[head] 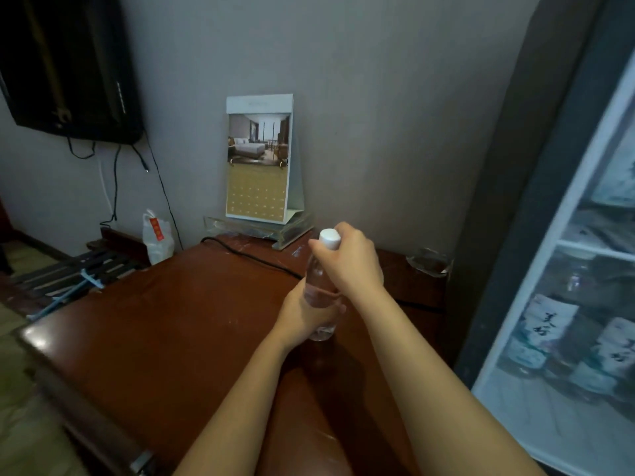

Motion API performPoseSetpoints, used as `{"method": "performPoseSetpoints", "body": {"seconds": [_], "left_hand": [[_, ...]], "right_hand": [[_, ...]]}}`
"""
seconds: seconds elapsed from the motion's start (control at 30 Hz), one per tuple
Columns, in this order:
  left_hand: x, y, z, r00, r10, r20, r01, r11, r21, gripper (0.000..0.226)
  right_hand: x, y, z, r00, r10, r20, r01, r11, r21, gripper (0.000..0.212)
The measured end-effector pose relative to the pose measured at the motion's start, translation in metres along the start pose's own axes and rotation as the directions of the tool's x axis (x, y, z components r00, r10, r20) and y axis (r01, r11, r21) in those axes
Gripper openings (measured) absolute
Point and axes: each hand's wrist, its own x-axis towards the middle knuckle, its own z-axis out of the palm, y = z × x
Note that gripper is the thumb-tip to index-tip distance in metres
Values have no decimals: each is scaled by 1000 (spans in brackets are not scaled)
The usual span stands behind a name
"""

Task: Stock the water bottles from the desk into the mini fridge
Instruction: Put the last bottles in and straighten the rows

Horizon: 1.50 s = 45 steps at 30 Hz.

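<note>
White plastic bag (157, 237) past the far-left edge of the red-brown wooden desk (171, 321), black cable (254, 257) crossing behind. Left hand (305, 317) curled round lower body of the clear white-capped water bottle (316, 276), upright mid-desk; right hand (354, 262) grips its neck. Clear glass ashtray (427, 262) to the right, then glass-door mini fridge (515, 252), labelled bottles (546, 331) inside

Open desk (165, 321) surface spreads left and in front of the bottle (316, 278) gripped by the left hand (305, 314) and right hand (350, 264). Behind it a black cable (254, 257) crosses; a calendar (257, 159) and a glass dish (427, 262) line the wall. The fridge (568, 214) walls off the right side.
</note>
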Motion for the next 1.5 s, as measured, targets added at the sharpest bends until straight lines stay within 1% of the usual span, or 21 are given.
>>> {"method": "performPoseSetpoints", "body": {"seconds": [0.03, 0.07, 0.13, 0.17, 0.23, 0.3, 0.37, 0.43, 0.53, 0.63, 0.73, 0.8, 0.83, 0.97, 1.07, 1.13, 1.2, 1.27, 1.33, 1.4, 1.5], "left_hand": [[-3, 3, 0, 1000, 0, -30, 0, 1000, 19, 28], [-7, 6, 1, 998, 8, -56, -4, 998, 67, 37], [-19, 17, 2, 996, 26, -83, -7, 976, 217, 59], [-27, 21, 1, 995, 36, -89, -8, 954, 299, 64], [-44, 30, 0, 996, 44, -79, -6, 903, 429, 56], [-61, 42, -5, 998, 54, -26, -32, 846, 533, 47], [-79, 55, -10, 997, 47, 61, -74, 794, 604, 56], [-99, 70, -9, 988, 15, 156, -106, 801, 590, 63], [-126, 97, 1, 954, -33, 298, -116, 875, 469, 65], [-141, 128, 14, 893, -75, 444, -117, 914, 389, 66], [-152, 156, 30, 801, -102, 589, -89, 954, 287, 62], [-158, 169, 45, 760, -96, 643, -54, 976, 209, 64], [-160, 174, 54, 753, -84, 652, -54, 980, 189, 64], [-164, 189, 88, 796, 10, 606, -110, 986, 128, 56], [-163, 197, 110, 821, 88, 564, -152, 986, 67, 64], [-161, 202, 127, 859, 142, 492, -166, 986, 4, 70], [-156, 208, 144, 901, 195, 388, -174, 981, -88, 71], [-148, 218, 161, 927, 265, 266, -229, 960, -160, 68], [-138, 228, 175, 928, 326, 180, -294, 938, -184, 72], [-128, 238, 187, 911, 384, 150, -353, 914, -200, 76], [-110, 249, 204, 883, 453, 123, -416, 877, -241, 78]], "right_hand": [[-4, -3, -5, 1000, 13, 22, -12, 1000, -15, 29], [-10, -6, -10, 999, 24, 44, -23, 999, -27, 28], [-24, -12, -18, 995, 32, 90, -26, 997, -68, 23], [-35, -14, -22, 993, 27, 113, -16, 995, -98, 20], [-63, -13, -31, 986, -3, 165, 27, 990, -140, 20], [-95, -7, -46, 975, -79, 209, 107, 987, -123, 20], [-123, 2, -65, 965, -161, 205, 170, 985, -25, 18], [-142, 6, -86, 962, -214, 172, 208, 977, 52, 16], [-160, 4, -119, 955, -267, 128, 260, 963, 74, 11], [-171, 4, -156, 979, -190, 71, 169, 957, 237, 3], [-177, 8, -192, 995, -97, 14, 83, 907, 413, 12], [-179, 12, -212, 998, -49, -25, 55, 890, 452, 15], [-180, 14, -221, 999, -37, -39, 51, 890, 453, 15], [-187, 20, -249, 992, 1, -125, 60, 874, 482, 14], [-193, 24, -263, 979, 32, -202, 71, 873, 482, 26], [-196, 25, -267, 972, 25, -232, 75, 907, 415, 30], [-198, 26, -264, 973, -5, -231, 83, 940, 330, 40], [-194, 26, -260, 968, 10, -251, 79, 935, 345, 46], [-185, 22, -263, 944, 50, -327, 92, 909, 406, 47], [-172, 18, -272, 903, 34, -428, 137, 922, 363, 45], [-152, 10, -285, 849, -7, -528, 183, 942, 282, 45]]}}
